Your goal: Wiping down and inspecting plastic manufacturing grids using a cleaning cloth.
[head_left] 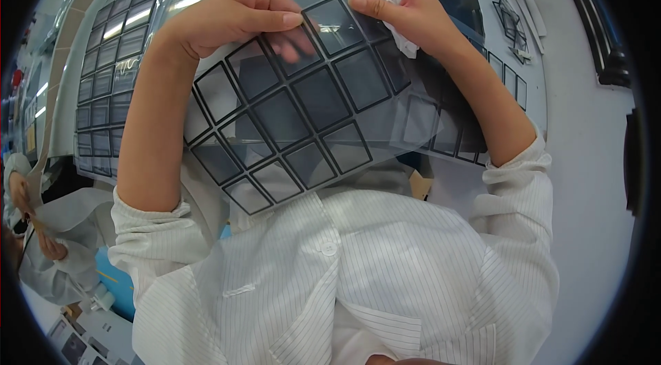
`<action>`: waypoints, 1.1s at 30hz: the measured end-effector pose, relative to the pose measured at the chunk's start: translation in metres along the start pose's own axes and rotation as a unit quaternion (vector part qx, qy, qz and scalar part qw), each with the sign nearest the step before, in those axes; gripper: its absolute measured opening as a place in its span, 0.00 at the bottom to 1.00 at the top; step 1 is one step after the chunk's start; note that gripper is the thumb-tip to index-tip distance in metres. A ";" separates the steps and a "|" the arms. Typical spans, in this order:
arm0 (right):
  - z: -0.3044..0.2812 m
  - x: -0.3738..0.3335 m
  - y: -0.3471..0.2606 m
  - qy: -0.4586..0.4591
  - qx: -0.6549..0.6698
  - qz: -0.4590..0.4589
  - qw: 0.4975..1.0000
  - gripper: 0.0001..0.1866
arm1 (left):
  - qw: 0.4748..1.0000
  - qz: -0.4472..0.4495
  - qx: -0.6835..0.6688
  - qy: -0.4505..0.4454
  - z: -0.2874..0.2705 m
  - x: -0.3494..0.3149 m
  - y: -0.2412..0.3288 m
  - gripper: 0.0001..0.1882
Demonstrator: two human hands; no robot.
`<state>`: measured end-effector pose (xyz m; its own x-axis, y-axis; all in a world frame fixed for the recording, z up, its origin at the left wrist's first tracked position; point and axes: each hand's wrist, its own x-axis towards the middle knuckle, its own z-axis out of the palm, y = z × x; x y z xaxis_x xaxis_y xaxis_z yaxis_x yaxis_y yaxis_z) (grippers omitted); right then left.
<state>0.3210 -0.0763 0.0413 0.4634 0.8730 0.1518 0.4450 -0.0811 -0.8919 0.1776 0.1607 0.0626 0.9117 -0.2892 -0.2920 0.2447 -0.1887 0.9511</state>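
Note:
A clear plastic sheet [281, 119] bearing rows of black-edged rectangular frames is held up, tilted, before my chest. My left hand [251, 17] pinches its far edge between thumb and fingers; some fingertips show through the clear film. At the far right corner, my right hand [399, 4] grips the sheet with thumb and forefinger. That same hand also has a crumpled white wipe [403, 31] tucked in its palm and hanging down.
More framed sheets [113, 76] lie on the table to the left, and another [506, 76] lies partly under my right forearm. Loose black frame strips [511, 28] sit at the far right. Another person's hands [48, 241] show at the left edge.

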 end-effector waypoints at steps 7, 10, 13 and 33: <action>0.003 0.002 -0.004 -0.008 0.011 0.012 1.000 0.12 | 0.996 0.040 -0.063 -0.039 -0.010 0.001 -0.010 0.13; 0.003 0.003 -0.004 -0.014 0.000 0.013 1.000 0.12 | 0.995 0.044 -0.083 -0.026 -0.010 0.000 -0.011 0.13; 0.004 0.002 -0.005 -0.017 -0.002 0.018 1.000 0.12 | 0.994 0.058 -0.083 -0.037 -0.011 0.000 -0.013 0.10; 0.003 0.001 -0.005 -0.017 -0.006 0.032 0.999 0.12 | 0.999 0.009 -0.031 0.007 0.000 0.000 -0.005 0.15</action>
<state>0.3172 -0.0739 0.0447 0.4648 0.8818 0.0797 0.4250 -0.1432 -0.8938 0.1764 0.1613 0.0580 0.9202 -0.2791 -0.2744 0.2485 -0.1250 0.9605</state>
